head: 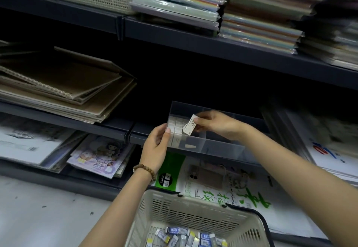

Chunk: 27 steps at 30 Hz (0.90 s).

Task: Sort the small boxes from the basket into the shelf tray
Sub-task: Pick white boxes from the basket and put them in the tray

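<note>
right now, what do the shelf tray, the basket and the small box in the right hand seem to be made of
Shelf tray: clear hard plastic, smooth; the boxes inside show through its walls.
Basket: cream moulded plastic, matt, with slotted walls and a dark rim.
Small box in the right hand: probably thin printed card, matt white; blur leaves it open.

Two bare forearms [290, 161], brown wooden bead bracelet [145, 171] round the left wrist, beads round and close-strung
</note>
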Each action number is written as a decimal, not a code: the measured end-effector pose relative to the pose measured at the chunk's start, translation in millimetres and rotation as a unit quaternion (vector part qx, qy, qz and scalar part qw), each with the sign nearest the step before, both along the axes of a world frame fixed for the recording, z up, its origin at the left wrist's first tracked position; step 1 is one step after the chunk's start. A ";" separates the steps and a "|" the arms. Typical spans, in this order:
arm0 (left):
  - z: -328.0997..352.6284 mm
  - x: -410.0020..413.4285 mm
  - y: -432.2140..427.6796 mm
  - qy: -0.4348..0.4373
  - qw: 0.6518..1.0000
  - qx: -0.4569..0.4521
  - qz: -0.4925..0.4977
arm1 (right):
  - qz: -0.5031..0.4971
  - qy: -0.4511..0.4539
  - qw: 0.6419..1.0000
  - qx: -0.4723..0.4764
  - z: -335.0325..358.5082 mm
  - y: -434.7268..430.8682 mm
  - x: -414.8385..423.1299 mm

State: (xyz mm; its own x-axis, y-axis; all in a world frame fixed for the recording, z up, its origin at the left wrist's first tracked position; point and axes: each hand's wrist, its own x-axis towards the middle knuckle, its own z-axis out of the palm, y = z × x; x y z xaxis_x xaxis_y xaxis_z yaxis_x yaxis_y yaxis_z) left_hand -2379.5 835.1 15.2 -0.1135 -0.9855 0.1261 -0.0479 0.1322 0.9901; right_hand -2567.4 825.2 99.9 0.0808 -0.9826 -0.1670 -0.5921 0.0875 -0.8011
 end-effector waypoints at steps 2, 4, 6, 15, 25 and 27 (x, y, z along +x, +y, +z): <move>-1.2 0.0 -0.4 0.004 1.000 0.001 0.001 | 0.006 0.025 1.000 -0.007 1.1 0.2 0.8; -2.6 0.2 -0.9 -0.001 1.000 -0.001 0.002 | 0.011 0.052 0.998 -0.021 2.4 1.3 1.9; -3.5 0.5 -1.2 -0.002 1.000 -0.001 -0.002 | 0.016 0.077 0.996 -0.046 3.0 2.3 3.9; -3.1 -0.6 1.4 -0.022 1.000 -0.012 -0.009 | 0.012 0.152 0.988 -0.040 -12.8 4.5 18.7; -0.7 0.1 2.5 -0.014 1.000 -0.007 -0.014 | -0.109 0.119 0.983 0.084 -6.6 -12.4 18.0; -0.9 0.1 3.0 -0.013 1.000 -0.008 -0.014 | -0.116 0.174 0.974 0.082 -9.9 -15.5 20.7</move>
